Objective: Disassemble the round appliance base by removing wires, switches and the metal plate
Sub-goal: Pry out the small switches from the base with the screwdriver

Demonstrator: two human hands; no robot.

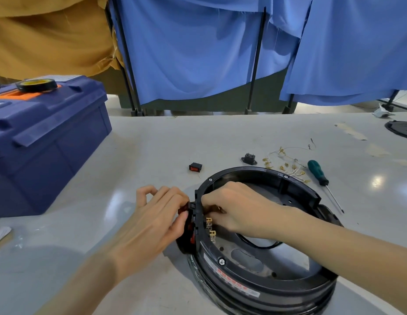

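The round black appliance base (261, 285) lies on the grey table in front of me, with its metal plate (245, 258) visible inside. My left hand (157, 214) pinches a red rocker switch (183, 209) from outside the rim at the base's left side. My right hand (234, 210) reaches inside the ring, its fingers curled on the back of that switch by the brass terminals (210, 226). Two more red switches (193, 233) sit below in the same rim. A removed red switch (195, 167), a black socket (249, 158) and a bundle of white wires (286, 163) lie beyond the base.
A green-handled screwdriver (320, 176) lies to the right of the wires. A blue toolbox (38, 142) with a roll of black tape (37, 85) on top stands at the left. A dark round part (401, 129) sits at the far right edge. Blue curtains hang behind.
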